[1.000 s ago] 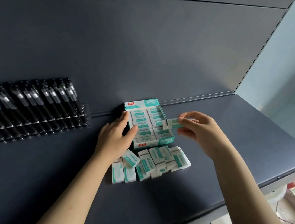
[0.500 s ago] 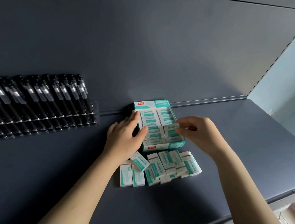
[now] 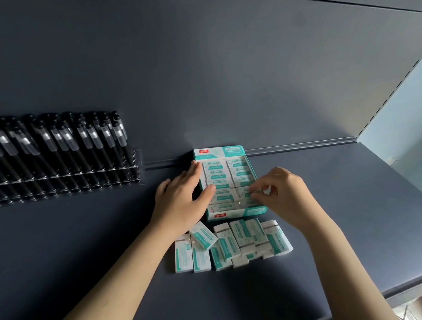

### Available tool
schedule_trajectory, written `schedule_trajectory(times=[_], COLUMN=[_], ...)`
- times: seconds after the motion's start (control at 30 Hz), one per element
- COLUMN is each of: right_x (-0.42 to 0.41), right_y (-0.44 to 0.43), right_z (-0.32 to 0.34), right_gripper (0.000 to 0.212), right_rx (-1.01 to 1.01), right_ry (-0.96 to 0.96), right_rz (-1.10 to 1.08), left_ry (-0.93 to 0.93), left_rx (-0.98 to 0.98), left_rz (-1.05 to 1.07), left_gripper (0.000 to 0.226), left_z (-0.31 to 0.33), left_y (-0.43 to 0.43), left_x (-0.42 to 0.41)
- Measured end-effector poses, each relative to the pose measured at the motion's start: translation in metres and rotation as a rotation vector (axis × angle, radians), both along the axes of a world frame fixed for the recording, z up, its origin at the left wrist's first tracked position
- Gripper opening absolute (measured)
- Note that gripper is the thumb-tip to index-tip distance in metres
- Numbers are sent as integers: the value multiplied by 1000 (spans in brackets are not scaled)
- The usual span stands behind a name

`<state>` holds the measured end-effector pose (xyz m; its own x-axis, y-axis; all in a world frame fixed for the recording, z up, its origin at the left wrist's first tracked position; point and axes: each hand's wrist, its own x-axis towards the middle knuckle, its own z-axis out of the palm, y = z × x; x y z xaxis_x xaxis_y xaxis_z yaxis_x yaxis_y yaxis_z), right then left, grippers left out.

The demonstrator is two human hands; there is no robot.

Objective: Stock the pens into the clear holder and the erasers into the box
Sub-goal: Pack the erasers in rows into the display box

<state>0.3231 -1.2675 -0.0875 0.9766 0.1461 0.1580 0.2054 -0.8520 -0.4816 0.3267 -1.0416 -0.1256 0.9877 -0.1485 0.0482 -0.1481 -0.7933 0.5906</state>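
Observation:
A teal and white eraser box (image 3: 219, 151) lies open on the dark shelf, with rows of erasers inside. My left hand (image 3: 180, 201) rests flat against the box's left side, fingers straight and thumb lying over the erasers. My right hand (image 3: 285, 194) pinches one eraser (image 3: 244, 191) with its fingertips, down in the box's right column. Several loose erasers (image 3: 230, 244) lie in a heap just in front of the box. Black pens (image 3: 46, 152) stand in a row in the clear holder (image 3: 138, 168) at the left.
The dark shelf (image 3: 343, 223) ends in a front edge at the lower right. A dark back panel rises behind the box. A pale side wall (image 3: 411, 124) closes the right end.
My right hand carried the eraser from beside the box's right edge down into the right column. My left hand stayed against the box. The camera moved a little closer.

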Motion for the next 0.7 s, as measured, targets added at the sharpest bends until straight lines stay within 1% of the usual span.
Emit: schedule_trajectory(times=[0.2,0.3,0.4,0.47,0.57,0.63,0.7], right_x=[1,-6,-22,-38,-61,-70,-75], right_y=[1,2,7,15,38,53,63], right_z=[-9,-9,0,7,8,3,-1], right_gripper=[14,21,22,17,14,20,28], right_rx=[37,72,152,211,212,179,95], right_ry=[-5,-57,-151,-178,-65,-4,48], right_rz=[-37,-65,-67,3,146,189,201], left_ry=[7,23,21,29,43,44,61], left_rx=[-19,-35,-70,-106,-190,-240,-298], left_rz=[-2,3,15,24,40,39,31], left_gripper=[77,75,61,56,51,47,44], left_z=[3,5,8,11,15,14,11], left_y=[0,0,1,1,3,8,14], left_x=[-1,-2,-2,-3,-3,-1,2])
